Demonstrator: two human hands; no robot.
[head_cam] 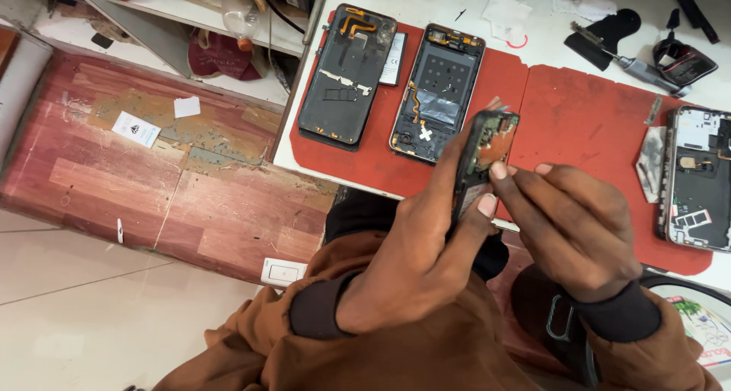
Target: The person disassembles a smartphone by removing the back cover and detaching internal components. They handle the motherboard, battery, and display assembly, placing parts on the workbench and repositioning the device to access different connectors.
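My left hand [419, 246] grips an opened phone [487, 143] upright, its circuit side with orange parts facing right. My right hand [571, 223] presses a fingertip against the phone's inner board near its middle. Both hands hover above the front edge of a red mat [563, 109] on a white table. Brown sleeves cover both forearms.
On the mat lie two opened phone bodies, a dark one [346, 75] at left and another [438, 90] beside it. A third opened phone [697, 178] lies at the right edge. A screwdriver [632, 60] and paper scraps sit at the back. A wooden bench [152, 162] stands left.
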